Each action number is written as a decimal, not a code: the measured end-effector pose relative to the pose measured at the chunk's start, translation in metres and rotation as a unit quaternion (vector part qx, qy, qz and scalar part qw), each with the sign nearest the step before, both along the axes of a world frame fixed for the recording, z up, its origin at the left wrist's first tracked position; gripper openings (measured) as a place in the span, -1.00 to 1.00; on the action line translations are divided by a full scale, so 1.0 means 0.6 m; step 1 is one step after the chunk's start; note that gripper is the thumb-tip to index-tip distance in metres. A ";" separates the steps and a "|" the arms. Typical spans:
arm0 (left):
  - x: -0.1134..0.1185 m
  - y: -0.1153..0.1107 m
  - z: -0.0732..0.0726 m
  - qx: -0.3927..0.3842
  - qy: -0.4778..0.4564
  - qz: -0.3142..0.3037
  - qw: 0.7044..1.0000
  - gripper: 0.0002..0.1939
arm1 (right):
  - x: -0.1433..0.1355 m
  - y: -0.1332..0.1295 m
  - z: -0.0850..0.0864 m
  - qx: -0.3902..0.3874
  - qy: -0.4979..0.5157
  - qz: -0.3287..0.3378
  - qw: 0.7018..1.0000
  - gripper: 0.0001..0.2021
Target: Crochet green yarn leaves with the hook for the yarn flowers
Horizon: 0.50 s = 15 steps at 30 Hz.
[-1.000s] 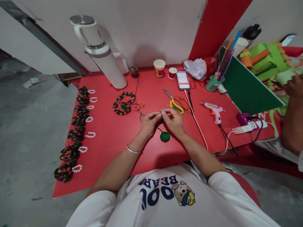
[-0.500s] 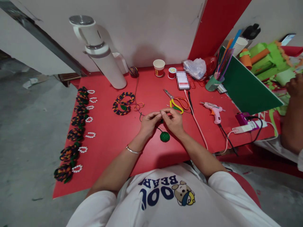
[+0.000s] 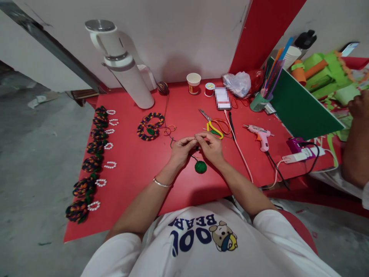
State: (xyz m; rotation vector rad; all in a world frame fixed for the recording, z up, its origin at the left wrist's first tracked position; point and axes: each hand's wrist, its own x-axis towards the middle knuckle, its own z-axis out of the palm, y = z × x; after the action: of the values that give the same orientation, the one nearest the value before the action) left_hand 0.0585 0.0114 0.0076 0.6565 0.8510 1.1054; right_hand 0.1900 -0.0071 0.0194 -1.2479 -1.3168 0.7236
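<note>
My left hand [image 3: 183,151] and my right hand [image 3: 210,148] meet above the red table, thumbs and fingertips pinched together. Both are closed on green yarn [image 3: 197,148], mostly hidden by the fingers; only a small dark bit shows beneath them. From there a strand runs down to a green yarn ball [image 3: 200,167] lying just below my hands. Beyond my right hand lie scissors [image 3: 213,127] with yellow and orange handles. Up and left of my left hand rests a multicoloured braided piece [image 3: 150,126] with a green leaf shape inside its curve.
Several dark braided bundles [image 3: 91,164] and pearl-like bead loops [image 3: 110,164] line the left edge. At the back stand a tall flask [image 3: 129,82], a paper cup [image 3: 193,83] and a phone [image 3: 222,98]. A pink glue gun [image 3: 261,135] and cables lie right; another person's arm [image 3: 357,142] is beyond the divider.
My hands stay pinched in the same place, with only a very slight shift at the fingers. Nothing else has visibly moved on the table.
</note>
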 end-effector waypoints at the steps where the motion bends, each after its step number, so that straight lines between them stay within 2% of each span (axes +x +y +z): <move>1: 0.000 0.000 0.001 -0.002 0.000 0.001 1.000 -0.57 | 0.000 0.000 0.000 -0.002 0.001 0.000 1.000 -0.79; 8: -0.001 0.000 0.001 -0.009 0.007 0.000 1.000 -0.57 | 0.000 0.001 -0.001 0.012 -0.019 0.003 1.000 -0.81; 15: -0.003 0.003 -0.011 -0.004 0.012 -0.007 1.000 -0.56 | -0.006 0.005 -0.007 -0.003 0.037 0.015 0.999 -0.83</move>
State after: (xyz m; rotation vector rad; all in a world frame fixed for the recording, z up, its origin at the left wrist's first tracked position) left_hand 0.0565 0.0130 0.0011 0.6685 0.8695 1.0837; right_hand 0.1865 -0.0040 0.0150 -1.1973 -1.2769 0.7890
